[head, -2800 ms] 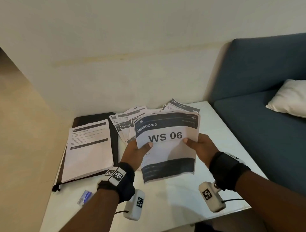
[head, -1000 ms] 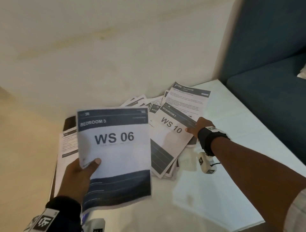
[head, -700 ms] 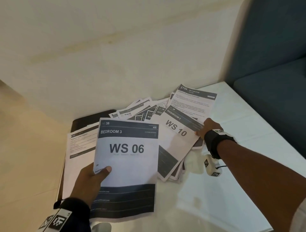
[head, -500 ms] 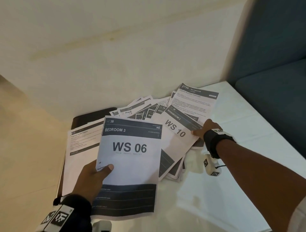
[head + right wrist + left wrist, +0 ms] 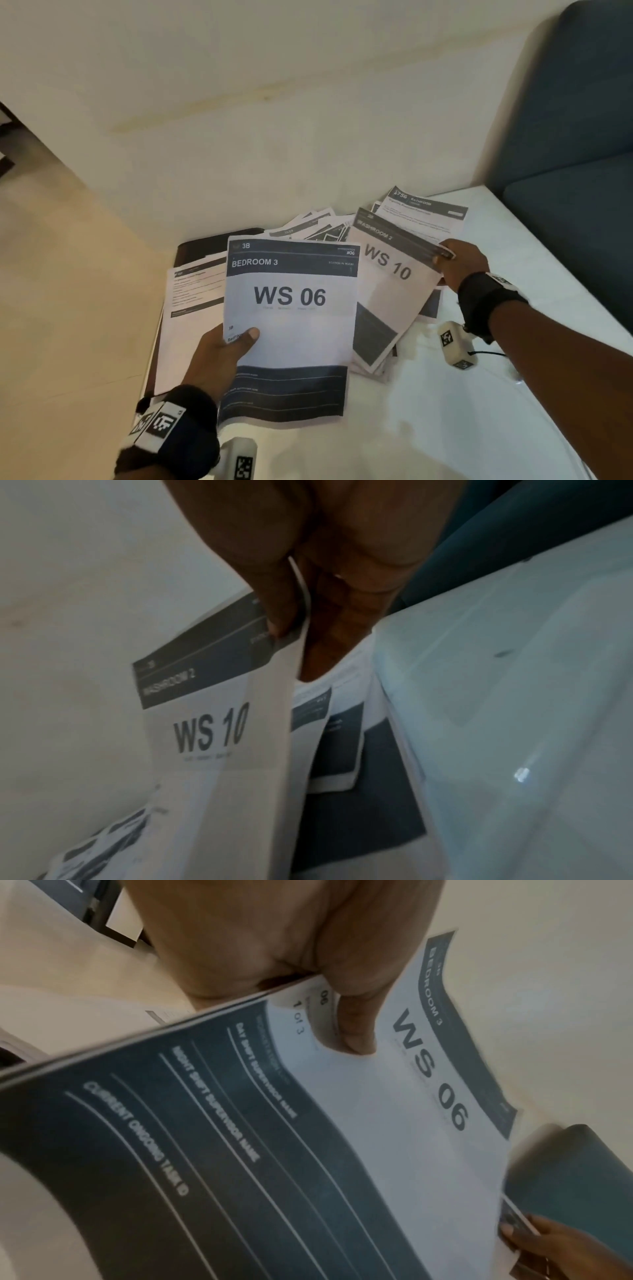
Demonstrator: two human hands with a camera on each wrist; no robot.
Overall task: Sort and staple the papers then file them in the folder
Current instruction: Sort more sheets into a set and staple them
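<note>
My left hand [image 5: 226, 349] holds the "BEDROOM 3 / WS 06" sheet [image 5: 291, 329] above the table, thumb on its face; the left wrist view shows that WS 06 sheet [image 5: 394, 1096] pinched under my thumb. My right hand [image 5: 459, 260] pinches the top right corner of the "WASHROOM 2 / WS 10" sheet [image 5: 387, 284], lifting it off the loose pile of papers [image 5: 318, 228]. In the right wrist view the WS 10 sheet [image 5: 205, 723] hangs between thumb and fingers [image 5: 281, 610]. A dark folder [image 5: 212, 243] lies at the back left under a white printed sheet [image 5: 191, 308].
The white table [image 5: 462, 411] runs forward and right of the papers. A blue sofa [image 5: 575, 154] stands against the table's right side. A cream wall rises behind the pile. A "BATHROOM" sheet [image 5: 424, 212] lies at the far end of the pile.
My right hand has gripped the WS 10 sheet's corner and raised it off the pile. My left hand keeps hold of the WS 06 sheet, moved from centre to the left over the folder.
</note>
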